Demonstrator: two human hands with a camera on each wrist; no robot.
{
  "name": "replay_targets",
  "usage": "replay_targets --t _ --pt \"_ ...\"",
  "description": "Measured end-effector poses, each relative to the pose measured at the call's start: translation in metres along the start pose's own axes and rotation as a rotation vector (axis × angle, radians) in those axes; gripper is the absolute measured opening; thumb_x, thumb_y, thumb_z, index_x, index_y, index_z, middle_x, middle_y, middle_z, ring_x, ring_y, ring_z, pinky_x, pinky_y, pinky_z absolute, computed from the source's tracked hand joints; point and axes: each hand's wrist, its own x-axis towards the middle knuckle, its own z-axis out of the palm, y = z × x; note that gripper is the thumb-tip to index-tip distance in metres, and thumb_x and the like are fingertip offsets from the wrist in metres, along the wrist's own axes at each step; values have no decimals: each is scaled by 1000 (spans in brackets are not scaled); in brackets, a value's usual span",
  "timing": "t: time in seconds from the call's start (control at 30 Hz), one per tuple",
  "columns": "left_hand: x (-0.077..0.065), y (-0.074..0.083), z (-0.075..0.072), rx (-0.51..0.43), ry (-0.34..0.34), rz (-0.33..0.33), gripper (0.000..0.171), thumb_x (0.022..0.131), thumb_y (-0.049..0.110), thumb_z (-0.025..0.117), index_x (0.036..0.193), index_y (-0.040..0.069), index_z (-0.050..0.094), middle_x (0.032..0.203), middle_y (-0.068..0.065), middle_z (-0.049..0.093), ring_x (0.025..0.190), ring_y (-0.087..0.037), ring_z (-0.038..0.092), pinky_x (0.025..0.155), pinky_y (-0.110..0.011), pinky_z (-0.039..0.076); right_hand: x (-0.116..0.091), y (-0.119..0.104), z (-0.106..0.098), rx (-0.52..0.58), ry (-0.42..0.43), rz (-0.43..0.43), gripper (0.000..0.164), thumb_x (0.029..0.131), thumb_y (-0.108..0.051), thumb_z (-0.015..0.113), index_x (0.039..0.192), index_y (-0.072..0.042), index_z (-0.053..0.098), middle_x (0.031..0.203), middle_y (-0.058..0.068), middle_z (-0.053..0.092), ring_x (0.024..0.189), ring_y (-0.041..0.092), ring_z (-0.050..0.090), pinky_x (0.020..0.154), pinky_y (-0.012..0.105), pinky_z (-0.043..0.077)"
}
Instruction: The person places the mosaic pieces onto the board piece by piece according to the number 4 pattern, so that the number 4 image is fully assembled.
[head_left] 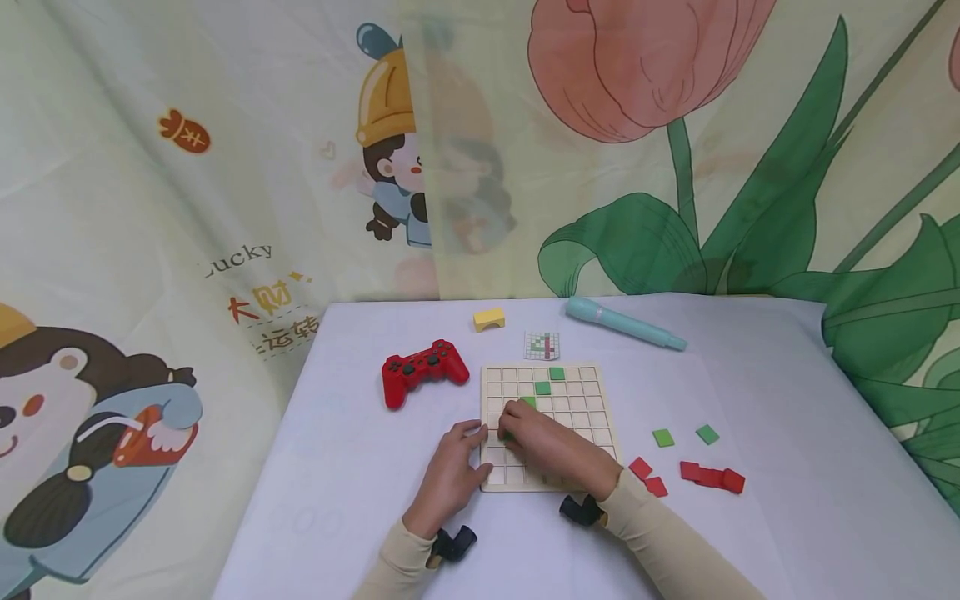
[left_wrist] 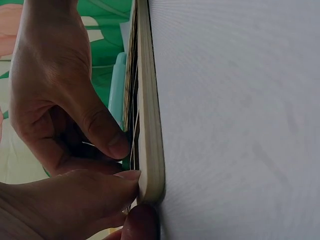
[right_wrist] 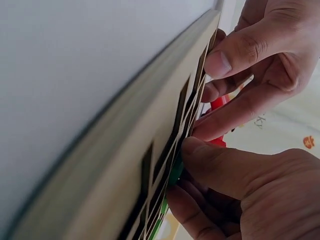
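A square wooden grid board [head_left: 585, 425] lies on the white table. My right hand [head_left: 558, 448] is over its left half, and its thumb and finger pinch a green tile [right_wrist: 176, 170] close against the grid. Three green tiles form a diagonal on the board: one in the top row [head_left: 557, 373], one below it [head_left: 542, 388] and one partly covered by the hand [head_left: 528, 401]. My left hand [head_left: 448, 471] rests at the board's left edge, thumb near the front corner and fingers spread along the side, touching it.
Right of the board lie two loose green tiles [head_left: 663, 437] and several red tiles [head_left: 708, 477]. Behind it are a small pattern card [head_left: 542, 345], a yellow arch block [head_left: 489, 319] and a teal pen-shaped item [head_left: 626, 323]. A red game controller [head_left: 423, 371] lies to the left.
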Motion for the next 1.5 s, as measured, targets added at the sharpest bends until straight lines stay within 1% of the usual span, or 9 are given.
replay_targets --t 0.37,0.53,0.67,0.83,0.93,1.07,1.17,1.37,1.5 --pt "2 0 2 9 3 18 58 87 6 86 141 -6 66 150 -20 60 137 -40 60 112 -53 53 -4 6 -3 24 3 -4 15 98 -16 78 113 -20 77 110 -7 62 99 7 55 91 23 60" --pt "1 -1 2 -5 -4 -22 60 87 7 86 142 -4 65 151 -19 59 140 -39 58 114 -53 52 -8 4 -3 19 16 -4 21 98 -18 78 119 -20 76 113 -7 64 103 6 58 96 25 61" --pt "0 -1 2 -26 -5 -31 60 87 6 86 142 -5 65 152 -19 59 141 -40 57 114 -54 52 -22 7 -15 46 55 5 25 100 -13 75 124 -17 74 120 -5 67 113 9 63 101 30 61" --pt "0 -1 3 -37 2 -17 60 87 5 86 142 -6 65 151 -20 59 140 -40 57 114 -54 52 -50 31 -45 19 130 130 30 99 -3 72 127 -12 72 128 6 68 123 23 66 104 41 60" --pt "0 -1 4 -33 12 -13 60 86 4 86 141 -6 65 151 -20 59 139 -40 58 113 -54 53 -71 58 -63 12 143 228 28 98 1 72 125 -8 72 123 10 70 118 26 68 100 45 62" --pt "0 0 4 -26 11 -9 59 86 4 86 141 -5 65 151 -20 59 139 -40 58 113 -54 53 -100 93 -78 35 113 370 23 96 1 74 117 -7 74 111 8 72 104 24 68 90 44 66" --pt "1 1 4 -23 8 -9 59 87 5 85 141 -5 65 151 -20 59 139 -40 58 114 -54 52 -120 111 -82 65 71 455 22 94 -1 76 115 -9 74 110 7 71 102 25 67 88 44 66" --pt "1 1 4 -21 5 -30 60 87 5 85 142 -5 64 152 -19 59 141 -39 57 115 -54 52 -143 129 -81 124 -48 490 33 90 -12 84 121 -10 72 121 11 69 110 29 67 91 48 66" --pt "1 1 4 -19 5 -35 60 86 5 86 142 -5 65 152 -19 59 141 -39 57 114 -54 53 -148 133 -73 115 -94 450 37 87 -14 87 122 -12 73 124 9 67 112 26 62 94 47 65"
